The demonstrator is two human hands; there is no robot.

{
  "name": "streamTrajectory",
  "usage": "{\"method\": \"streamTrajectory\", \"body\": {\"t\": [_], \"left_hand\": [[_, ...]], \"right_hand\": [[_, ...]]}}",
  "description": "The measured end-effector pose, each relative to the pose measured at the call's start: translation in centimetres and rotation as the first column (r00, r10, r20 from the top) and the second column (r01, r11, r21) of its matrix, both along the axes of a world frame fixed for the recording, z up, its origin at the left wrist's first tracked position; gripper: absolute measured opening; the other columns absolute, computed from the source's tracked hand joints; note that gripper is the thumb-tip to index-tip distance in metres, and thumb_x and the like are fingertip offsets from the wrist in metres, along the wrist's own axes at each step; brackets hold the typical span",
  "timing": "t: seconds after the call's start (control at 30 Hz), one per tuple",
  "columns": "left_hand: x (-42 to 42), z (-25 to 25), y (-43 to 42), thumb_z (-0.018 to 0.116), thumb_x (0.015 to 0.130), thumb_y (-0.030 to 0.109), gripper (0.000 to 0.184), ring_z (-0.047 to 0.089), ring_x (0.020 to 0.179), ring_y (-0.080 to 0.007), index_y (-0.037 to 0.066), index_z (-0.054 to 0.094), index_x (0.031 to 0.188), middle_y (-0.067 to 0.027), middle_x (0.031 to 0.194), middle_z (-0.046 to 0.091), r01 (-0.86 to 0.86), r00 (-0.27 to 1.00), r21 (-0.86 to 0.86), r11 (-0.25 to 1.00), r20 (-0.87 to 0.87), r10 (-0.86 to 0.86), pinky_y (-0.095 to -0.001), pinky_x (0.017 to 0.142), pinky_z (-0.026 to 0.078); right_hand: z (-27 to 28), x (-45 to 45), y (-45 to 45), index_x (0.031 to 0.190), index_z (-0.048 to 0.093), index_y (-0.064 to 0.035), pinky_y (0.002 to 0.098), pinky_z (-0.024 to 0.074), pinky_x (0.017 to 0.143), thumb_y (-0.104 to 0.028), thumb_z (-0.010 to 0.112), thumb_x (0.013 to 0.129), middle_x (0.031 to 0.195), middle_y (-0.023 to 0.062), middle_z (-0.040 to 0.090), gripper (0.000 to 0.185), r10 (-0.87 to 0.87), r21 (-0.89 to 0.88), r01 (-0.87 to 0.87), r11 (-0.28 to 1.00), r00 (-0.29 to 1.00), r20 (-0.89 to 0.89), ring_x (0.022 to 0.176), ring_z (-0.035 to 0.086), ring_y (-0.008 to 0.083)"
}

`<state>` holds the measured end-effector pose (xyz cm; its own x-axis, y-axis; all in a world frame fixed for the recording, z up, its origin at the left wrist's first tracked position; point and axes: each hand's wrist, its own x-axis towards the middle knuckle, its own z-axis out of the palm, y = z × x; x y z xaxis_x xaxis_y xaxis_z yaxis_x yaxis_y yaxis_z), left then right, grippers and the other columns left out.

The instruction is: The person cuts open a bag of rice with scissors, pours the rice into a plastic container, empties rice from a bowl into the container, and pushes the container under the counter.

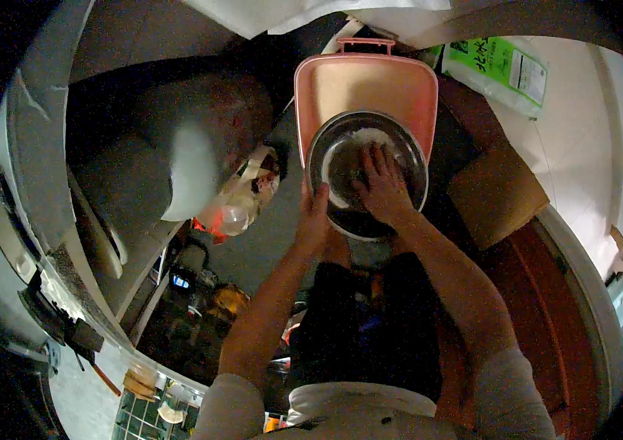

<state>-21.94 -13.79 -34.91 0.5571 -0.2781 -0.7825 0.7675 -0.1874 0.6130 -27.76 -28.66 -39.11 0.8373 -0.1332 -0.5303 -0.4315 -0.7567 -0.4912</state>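
A round metal bowl (417,209) sits over the near part of a pink-rimmed tub (432,95) with a beige inside. The bowl has a pale whitish layer around a darker middle; I cannot make out what it is. My left hand (315,209) holds the bowl's left rim, thumb on the edge and its other fingers mostly hidden by the side. Inside the bowl rests my right hand (383,187), palm down with fingers spread, touching the contents. Part of the tub is covered by the bowl.
A green and white plastic package (498,70) lies at the upper right, with a cardboard box (498,194) below it. On the left stands a crumpled plastic bag (242,194). White sheeting (311,13) hangs across the top. Dark clutter (201,293) lies at lower left.
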Motion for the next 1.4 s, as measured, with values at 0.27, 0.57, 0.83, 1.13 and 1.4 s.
{"method": "streamTrajectory", "body": {"t": [0.27, 0.57, 0.83, 1.13, 1.4], "left_hand": [[-1.3, -1.3, -0.1, 0.042, 0.099, 0.029, 0.057, 0.036, 0.127, -0.0257, 0.009, 0.017, 0.145, -0.0142, 0.141, 0.035, -0.038, 0.989, 0.051, 0.998, 0.143, 0.031, -0.0345, 0.104, 0.030], [-1.0, -1.0, -1.3, 0.040, 0.098, 0.018, 0.053, 0.037, 0.126, -0.0245, 0.005, 0.018, 0.144, -0.0137, 0.140, 0.036, -0.069, 0.964, -0.084, 0.994, 0.250, 0.088, -0.0334, 0.104, 0.029], [-1.0, -2.4, 0.7, 0.041, 0.099, 0.019, 0.048, 0.042, 0.120, -0.0211, 0.002, 0.025, 0.141, -0.0111, 0.134, 0.043, -0.065, 0.962, -0.221, 0.973, 0.244, 0.120, -0.0320, 0.102, 0.032], [1.1, -0.6, 0.8, 0.046, 0.097, 0.026, 0.051, 0.044, 0.117, -0.0185, 0.004, 0.029, 0.140, -0.0082, 0.131, 0.046, -0.031, 0.998, -0.032, 0.999, 0.052, 0.032, -0.0299, 0.098, 0.034], [1.1, -0.3, 0.5, 0.048, 0.097, 0.026, 0.052, 0.044, 0.118, -0.0176, 0.006, 0.027, 0.141, -0.0073, 0.132, 0.047, -0.133, 0.991, -0.092, 0.987, 0.000, 0.134, -0.0297, 0.099, 0.034]], "right_hand": [[0.8, -2.0, 1.9, 0.141, 0.024, 0.0042, 0.0476, 0.0210, 0.111, -0.040, 0.045, 0.093, 0.147, 0.0290, 0.015, 0.068, 0.076, 0.214, -0.053, 0.975, 0.992, -0.098, 0.137, 0.016, 0.0427], [4.6, 0.5, -0.1, 0.136, 0.034, 0.0056, 0.0511, 0.0231, 0.109, -0.043, 0.043, 0.093, 0.145, 0.0283, 0.023, 0.066, 0.241, 0.016, -0.244, 0.970, 0.946, -0.216, 0.135, 0.021, 0.0439], [5.2, -1.6, -0.4, 0.132, 0.041, 0.0030, 0.0469, 0.0215, 0.112, -0.041, 0.039, 0.095, 0.143, 0.0217, 0.033, 0.057, 0.218, 0.521, -0.297, 0.800, 0.953, 0.209, 0.135, 0.025, 0.0378], [3.2, -1.4, -3.7, 0.129, 0.046, 0.0009, 0.0454, 0.0222, 0.111, -0.039, 0.049, 0.090, 0.143, 0.0174, 0.034, 0.056, 0.321, 0.225, -0.342, 0.912, 0.939, 0.124, 0.136, 0.026, 0.0340], [2.7, -1.5, -3.5, 0.134, 0.041, -0.0003, 0.0438, 0.0227, 0.111, -0.043, 0.047, 0.091, 0.144, 0.0167, 0.034, 0.061, 0.345, 0.323, -0.361, 0.875, 0.932, 0.107, 0.136, 0.027, 0.0307]]}}
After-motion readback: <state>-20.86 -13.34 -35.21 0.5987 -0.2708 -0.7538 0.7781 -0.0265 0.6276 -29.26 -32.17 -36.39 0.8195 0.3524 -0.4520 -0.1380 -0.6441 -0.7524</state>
